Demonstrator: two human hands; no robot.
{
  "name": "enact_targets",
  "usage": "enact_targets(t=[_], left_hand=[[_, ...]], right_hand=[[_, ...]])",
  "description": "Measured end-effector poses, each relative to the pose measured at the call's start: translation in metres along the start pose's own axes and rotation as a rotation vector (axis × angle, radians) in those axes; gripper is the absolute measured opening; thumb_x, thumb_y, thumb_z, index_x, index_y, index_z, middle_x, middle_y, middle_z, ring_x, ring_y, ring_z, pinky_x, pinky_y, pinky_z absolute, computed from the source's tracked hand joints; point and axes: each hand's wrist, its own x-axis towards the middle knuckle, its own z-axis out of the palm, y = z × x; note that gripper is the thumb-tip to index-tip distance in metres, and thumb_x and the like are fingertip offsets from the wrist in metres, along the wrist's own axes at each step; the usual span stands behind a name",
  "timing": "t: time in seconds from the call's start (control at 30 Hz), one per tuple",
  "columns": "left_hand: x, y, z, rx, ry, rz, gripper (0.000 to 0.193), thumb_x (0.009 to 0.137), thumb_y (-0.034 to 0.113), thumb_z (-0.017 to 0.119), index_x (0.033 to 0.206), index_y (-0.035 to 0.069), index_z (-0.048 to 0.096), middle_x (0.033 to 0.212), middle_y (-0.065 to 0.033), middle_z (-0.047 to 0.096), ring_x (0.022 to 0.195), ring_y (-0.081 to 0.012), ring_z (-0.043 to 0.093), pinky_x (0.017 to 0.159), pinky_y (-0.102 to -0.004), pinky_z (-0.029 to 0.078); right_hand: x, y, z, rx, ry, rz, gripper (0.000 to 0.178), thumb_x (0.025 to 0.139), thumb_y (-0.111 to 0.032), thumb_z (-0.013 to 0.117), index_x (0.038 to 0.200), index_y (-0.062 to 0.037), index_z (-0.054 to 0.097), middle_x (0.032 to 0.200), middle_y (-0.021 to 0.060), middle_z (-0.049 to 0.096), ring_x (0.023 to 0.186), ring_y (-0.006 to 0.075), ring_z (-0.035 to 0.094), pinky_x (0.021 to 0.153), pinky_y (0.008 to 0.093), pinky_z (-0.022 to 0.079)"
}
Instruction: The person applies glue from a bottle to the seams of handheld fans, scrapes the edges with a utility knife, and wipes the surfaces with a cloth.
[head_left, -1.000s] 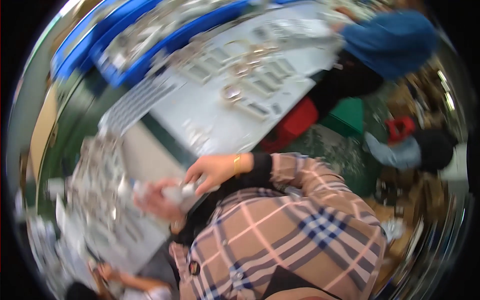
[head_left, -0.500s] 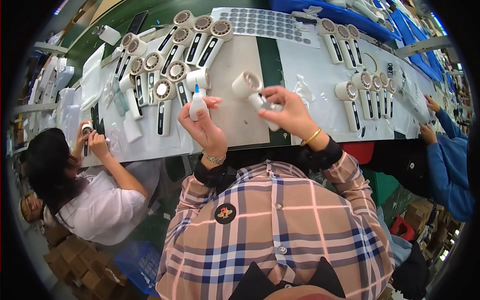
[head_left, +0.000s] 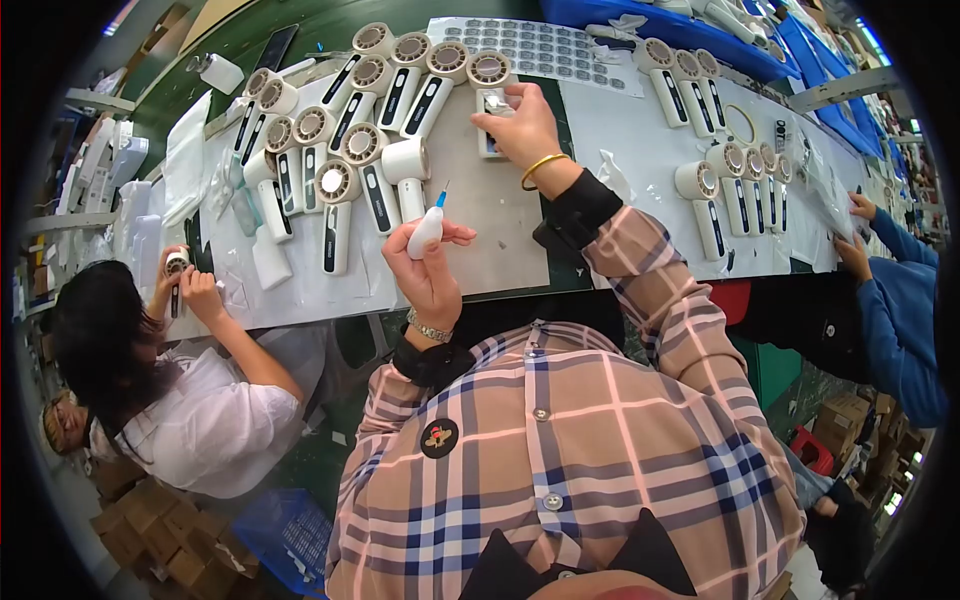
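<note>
My left hand (head_left: 430, 272) is closed around a small white squeeze bottle (head_left: 427, 232), its blue needle tip pointing up and to the right. Farther out on the table, my right hand (head_left: 524, 126) grips the handle of a white handheld fan (head_left: 489, 69). That fan's round grille faces up, at the right end of the back row of fans. A shiny pale patch shows on its handle beside my fingers. Just left of the bottle lies another fan (head_left: 404, 160), turned on its side. Several more fans (head_left: 337, 183) with dark handle strips are spread to the left.
A sheet of round grey stickers (head_left: 540, 50) lies at the back. To the right are more fans (head_left: 697, 180) and a blue bin (head_left: 680, 40). A person in white (head_left: 200, 400) handles a fan at left; a person in blue sleeves (head_left: 900, 300) works at right.
My right hand has carried the fan away from me and leftward to the end of the back row. My left hand has shifted slightly right and nearer with the bottle, which now tilts right.
</note>
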Motion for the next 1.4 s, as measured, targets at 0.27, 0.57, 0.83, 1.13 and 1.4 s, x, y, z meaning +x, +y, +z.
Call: enact_targets(t=[0.27, 0.57, 0.83, 1.13, 1.4], left_hand=[[0.014, -0.014, -0.002, 0.089, 0.031, 0.047, 0.028, 0.112, 0.024, 0.044, 0.124, 0.001, 0.033, 0.106, -0.0214, 0.062, 0.087, -0.0288, 0.070, 0.081, -0.0413, 0.060], [0.010, -0.008, -0.007, 0.129, 0.142, -0.159, 0.030, 0.109, 0.020, 0.056, 0.128, -0.001, 0.049, 0.111, -0.0161, 0.065, 0.093, -0.0221, 0.066, 0.088, -0.0350, 0.055], [0.020, 0.008, 0.008, -0.503, -0.055, -0.590, 0.025, 0.106, 0.012, 0.060, 0.127, -0.002, 0.059, 0.114, -0.0145, 0.068, 0.095, -0.0212, 0.066, 0.089, -0.0329, 0.054], [0.010, 0.002, 0.020, -0.284, -0.194, -0.578, 0.029, 0.106, 0.015, 0.060, 0.130, -0.001, 0.054, 0.122, -0.0195, 0.068, 0.102, -0.0237, 0.069, 0.091, -0.0335, 0.056], [0.006, -0.008, 0.012, -0.306, -0.105, -0.584, 0.031, 0.107, 0.017, 0.060, 0.130, -0.001, 0.050, 0.117, -0.0182, 0.069, 0.097, -0.0226, 0.070, 0.089, -0.0322, 0.057]], right_hand=[[0.011, -0.020, 0.000, 0.448, -0.294, 0.093, 0.071, 0.081, -0.020, 0.088, 0.135, 0.0083, 0.051, 0.103, 0.0145, 0.071, 0.058, 0.0114, 0.064, 0.053, 0.0261, 0.054], [-0.020, -0.010, -0.064, 0.515, -0.294, 0.249, 0.065, 0.090, -0.022, 0.078, 0.142, 0.0084, 0.052, 0.111, 0.0152, 0.069, 0.067, 0.0110, 0.064, 0.056, 0.0273, 0.054], [-0.016, 0.054, -0.091, 0.473, -0.032, 0.025, 0.045, 0.091, -0.011, 0.067, 0.132, 0.0063, 0.059, 0.112, 0.0208, 0.069, 0.085, 0.0264, 0.070, 0.074, 0.0370, 0.057], [-0.077, 0.071, -0.185, -0.009, 0.300, -0.342, 0.040, 0.088, -0.010, 0.073, 0.127, -0.0047, 0.066, 0.121, 0.0116, 0.070, 0.112, 0.0315, 0.065, 0.098, 0.0400, 0.050], [-0.120, 0.113, -0.236, -0.353, 0.524, -0.222, 0.042, 0.081, -0.010, 0.079, 0.121, -0.0054, 0.065, 0.118, 0.0118, 0.067, 0.112, 0.0336, 0.060, 0.101, 0.0432, 0.047]])
